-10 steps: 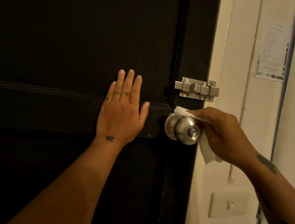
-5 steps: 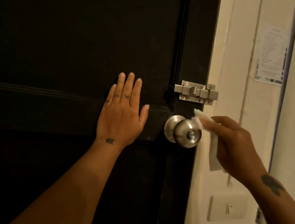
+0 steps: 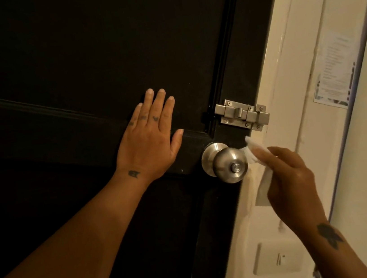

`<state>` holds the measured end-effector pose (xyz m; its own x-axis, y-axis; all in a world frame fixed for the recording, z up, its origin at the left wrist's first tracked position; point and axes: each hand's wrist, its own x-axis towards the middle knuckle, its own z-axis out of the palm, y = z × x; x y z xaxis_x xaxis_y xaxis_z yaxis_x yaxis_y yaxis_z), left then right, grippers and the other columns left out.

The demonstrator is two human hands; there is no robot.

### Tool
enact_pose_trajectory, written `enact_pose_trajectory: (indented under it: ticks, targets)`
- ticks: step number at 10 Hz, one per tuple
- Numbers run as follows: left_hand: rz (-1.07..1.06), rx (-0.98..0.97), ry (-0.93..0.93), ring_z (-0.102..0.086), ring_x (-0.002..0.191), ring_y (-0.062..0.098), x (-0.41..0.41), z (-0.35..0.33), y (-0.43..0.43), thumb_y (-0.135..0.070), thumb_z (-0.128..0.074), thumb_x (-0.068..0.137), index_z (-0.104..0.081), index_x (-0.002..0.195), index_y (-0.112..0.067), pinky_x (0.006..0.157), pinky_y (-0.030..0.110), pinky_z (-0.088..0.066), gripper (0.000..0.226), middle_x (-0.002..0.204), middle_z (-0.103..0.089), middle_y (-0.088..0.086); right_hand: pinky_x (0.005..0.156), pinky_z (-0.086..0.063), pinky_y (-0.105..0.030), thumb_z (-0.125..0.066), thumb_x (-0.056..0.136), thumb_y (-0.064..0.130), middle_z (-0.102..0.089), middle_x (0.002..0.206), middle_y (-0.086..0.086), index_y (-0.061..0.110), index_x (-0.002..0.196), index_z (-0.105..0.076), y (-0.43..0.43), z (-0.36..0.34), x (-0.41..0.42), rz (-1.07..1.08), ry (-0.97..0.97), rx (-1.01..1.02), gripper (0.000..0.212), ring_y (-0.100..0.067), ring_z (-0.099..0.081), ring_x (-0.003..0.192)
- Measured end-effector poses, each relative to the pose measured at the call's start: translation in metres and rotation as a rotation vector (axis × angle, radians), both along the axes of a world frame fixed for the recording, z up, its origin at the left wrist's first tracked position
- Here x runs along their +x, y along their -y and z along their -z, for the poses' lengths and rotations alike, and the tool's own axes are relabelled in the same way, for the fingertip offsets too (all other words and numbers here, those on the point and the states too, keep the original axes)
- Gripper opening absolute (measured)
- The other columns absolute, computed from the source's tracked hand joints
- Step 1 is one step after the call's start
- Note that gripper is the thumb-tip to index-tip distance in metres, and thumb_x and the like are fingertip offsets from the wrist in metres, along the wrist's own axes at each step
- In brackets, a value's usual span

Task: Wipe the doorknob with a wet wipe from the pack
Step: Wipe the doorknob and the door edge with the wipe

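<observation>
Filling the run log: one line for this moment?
left hand flat on door | right hand holds wet wipe at doorknob side

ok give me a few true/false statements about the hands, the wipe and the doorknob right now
1. The left hand lies flat on the dark door. True.
2. The right hand holds a white wet wipe. True.
3. The wet wipe covers the whole doorknob. False: the knob's face is bare; the wipe is at its right edge.
4. The slide bolt sits below the doorknob. False: it sits above, to the right.
5. The left hand grips the doorknob. False: it is left of the knob, apart from it.
</observation>
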<state>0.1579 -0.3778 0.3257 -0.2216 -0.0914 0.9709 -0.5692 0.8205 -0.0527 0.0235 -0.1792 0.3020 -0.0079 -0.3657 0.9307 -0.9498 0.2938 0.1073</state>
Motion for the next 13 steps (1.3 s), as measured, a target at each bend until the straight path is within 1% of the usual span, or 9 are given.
enact_pose_trajectory:
  ticks: [2,3,5,6,7,8,9,11,13]
  targets:
    - [0.001,0.010,0.007,-0.023,0.138,0.035,0.000,0.000,0.000,-0.037,-0.036,0.090,-0.027,0.139,-0.001,0.110,0.040,-0.015,0.061,0.147,-0.031,0.023,0.072,-0.046,-0.029,-0.066,0.071,-0.008,-0.062,0.101,-0.024,0.001,0.116,-0.054,0.009,0.006,0.017,-0.045,-0.171,0.009,0.047,-0.033,-0.058,0.088]
    - [0.005,0.010,0.007,-0.023,0.138,0.035,0.001,0.000,-0.001,-0.036,-0.036,0.090,-0.027,0.139,0.000,0.110,0.040,-0.014,0.061,0.147,-0.031,0.023,0.072,-0.046,-0.031,-0.065,0.067,-0.021,-0.064,0.095,-0.023,-0.001,0.109,-0.059,0.009,0.009,0.005,-0.046,0.002,0.039,0.047,-0.037,-0.060,0.086]
    - [0.006,0.000,0.000,-0.024,0.138,0.035,-0.001,0.000,-0.001,-0.036,-0.036,0.090,-0.028,0.138,0.000,0.110,0.040,-0.015,0.061,0.147,-0.032,0.023,0.084,-0.037,-0.010,-0.061,0.070,-0.022,-0.062,0.101,-0.008,0.004,0.110,-0.059,0.005,0.015,0.004,-0.123,0.112,-0.145,0.048,-0.012,-0.052,0.093]
    - [0.013,0.010,0.005,-0.023,0.138,0.035,0.000,0.000,-0.001,-0.036,-0.036,0.090,-0.028,0.138,0.000,0.110,0.040,-0.015,0.061,0.147,-0.031,0.023,0.083,-0.038,-0.012,-0.058,0.077,-0.014,-0.054,0.103,0.002,0.006,0.119,-0.053,0.013,0.021,0.016,-0.190,0.175,-0.099,0.047,-0.010,-0.052,0.093]
    - [0.009,0.015,0.011,-0.022,0.139,0.035,0.000,0.000,-0.001,-0.036,-0.035,0.090,-0.027,0.139,0.000,0.110,0.040,-0.014,0.061,0.147,-0.030,0.023,0.077,-0.045,-0.023,-0.057,0.078,-0.013,-0.054,0.089,0.003,0.005,0.109,-0.058,0.013,0.032,0.018,-0.137,0.270,-0.025,0.036,-0.014,-0.054,0.081]
    - [0.006,0.015,0.011,-0.022,0.139,0.035,0.000,0.001,-0.001,-0.036,-0.035,0.090,-0.028,0.139,0.000,0.110,0.040,-0.014,0.061,0.147,-0.031,0.023,0.074,-0.042,-0.021,-0.058,0.075,-0.017,-0.057,0.085,0.000,0.005,0.102,-0.063,0.005,0.035,0.013,-0.061,0.308,-0.023,0.035,-0.015,-0.053,0.077]
    - [0.016,0.020,0.016,-0.021,0.139,0.035,0.000,0.001,-0.001,-0.036,-0.035,0.090,-0.028,0.139,0.000,0.111,0.041,-0.015,0.060,0.147,-0.030,0.023,0.069,-0.032,-0.008,-0.056,0.078,-0.015,-0.053,0.085,0.005,0.005,0.104,-0.062,0.002,0.025,0.016,-0.047,0.346,-0.182,0.034,0.000,-0.048,0.071]
    - [0.017,0.031,0.028,-0.020,0.139,0.035,0.001,-0.001,-0.001,-0.036,-0.035,0.090,-0.027,0.139,-0.001,0.111,0.041,-0.014,0.061,0.148,-0.029,0.023,0.070,-0.038,-0.016,-0.056,0.076,-0.016,-0.052,0.082,0.002,0.004,0.095,-0.061,0.015,0.042,0.033,-0.065,0.366,-0.007,0.028,-0.021,-0.057,0.076]
    - [0.017,0.020,0.030,-0.022,0.138,0.036,0.001,0.000,-0.001,-0.036,-0.035,0.090,-0.029,0.138,-0.001,0.110,0.041,-0.016,0.060,0.147,-0.031,0.023,0.068,-0.032,-0.009,-0.062,0.065,-0.025,-0.052,0.082,0.003,0.002,0.097,-0.064,0.001,0.034,0.029,-0.015,0.290,-0.200,0.042,-0.014,-0.052,0.072]
